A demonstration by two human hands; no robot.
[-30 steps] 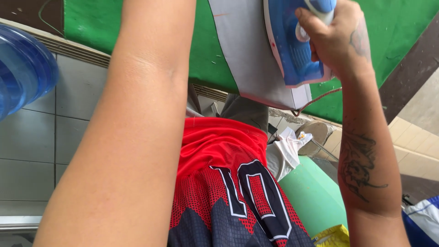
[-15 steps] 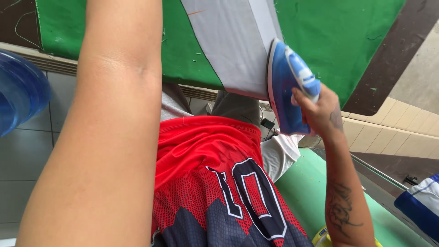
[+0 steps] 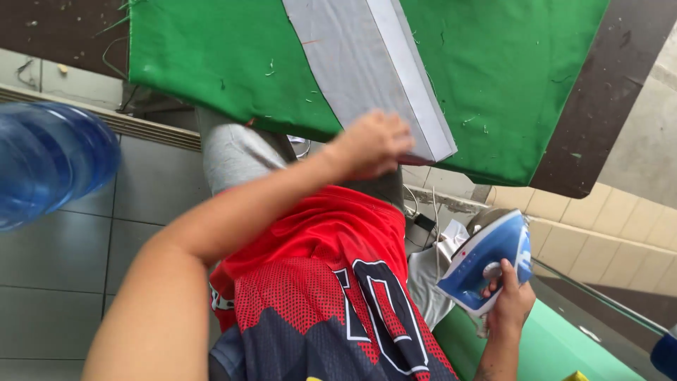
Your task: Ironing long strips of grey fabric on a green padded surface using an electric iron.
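My left hand (image 3: 372,143) rests on the near end of a grey cloth strip (image 3: 367,67) with a white edge, gripping it where it hangs over the edge of the green-covered table (image 3: 211,63). Off the table, low at the right beside my body, my right hand (image 3: 509,302) holds a blue and white clothes iron (image 3: 486,261) by its handle. My red and dark jersey (image 3: 317,296) fills the lower middle.
A large blue water bottle (image 3: 49,162) stands at the left over the grey tiled floor (image 3: 84,282). A dark wooden table border (image 3: 599,120) runs along the right. A pale green surface (image 3: 557,346) lies at the lower right. Cords and white items (image 3: 430,233) lie under the table.
My right hand has lifted the iron off the grey cloth and brought it down to the right, off the table. My left hand has pulled back to the cloth's near end.
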